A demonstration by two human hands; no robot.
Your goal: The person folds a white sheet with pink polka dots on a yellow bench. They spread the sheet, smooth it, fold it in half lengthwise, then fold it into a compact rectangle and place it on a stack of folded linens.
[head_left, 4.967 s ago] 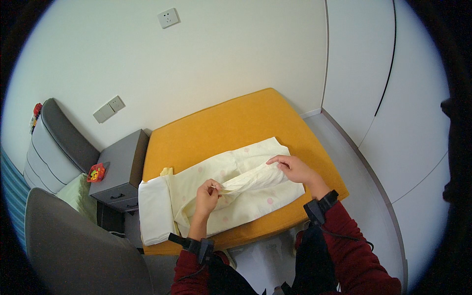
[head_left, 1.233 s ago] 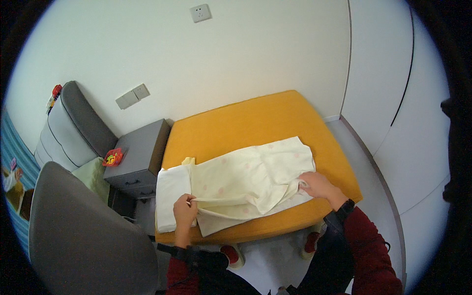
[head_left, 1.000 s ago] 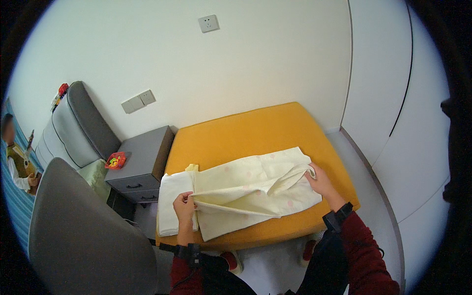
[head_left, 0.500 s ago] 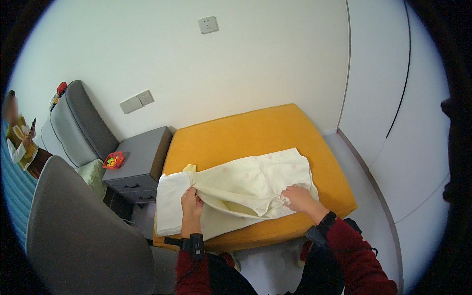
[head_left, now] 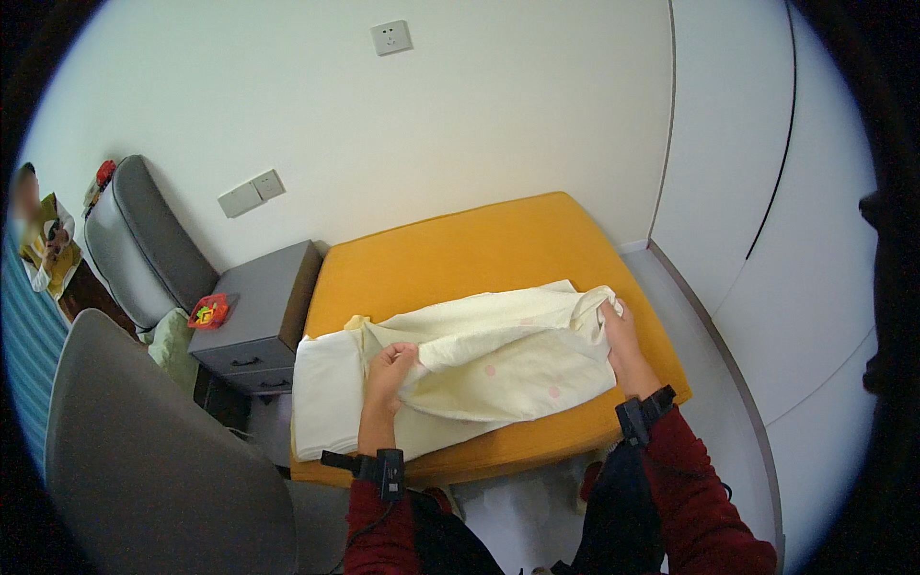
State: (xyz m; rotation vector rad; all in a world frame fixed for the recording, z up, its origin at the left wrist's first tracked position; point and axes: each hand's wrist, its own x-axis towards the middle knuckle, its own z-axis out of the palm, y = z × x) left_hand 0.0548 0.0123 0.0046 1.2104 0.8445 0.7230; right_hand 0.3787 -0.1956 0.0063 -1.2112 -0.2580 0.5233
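A cream cloth with pink dots (head_left: pixel 489 359) lies across the mustard-yellow padded bench, its upper layer partly lifted and creased. My left hand (head_left: pixel 386 376) pinches the edge of that layer near the cloth's left part. At the far right corner, my right hand (head_left: pixel 621 331) has its fingers closed round a bunched bit of the same cloth. Between my hands the lifted edge hangs in a loose fold, with dotted fabric showing below it. A folded white cloth (head_left: pixel 326 398) lies flat on the bench at the left, partly under the cream one.
The yellow bench (head_left: pixel 450 240) stands against the wall. To its left are a grey nightstand (head_left: pixel 268 287) with a red container of colourful pieces (head_left: pixel 211 311), and a grey chair (head_left: pixel 144 450). White cabinet doors (head_left: pixel 728 144) run along the right. A person (head_left: pixel 48 240) stands far left.
My right hand has moved away from me and slightly right, carrying the cloth's corner. My left hand has shifted slightly right with the edge. More of the dotted fabric now shows.
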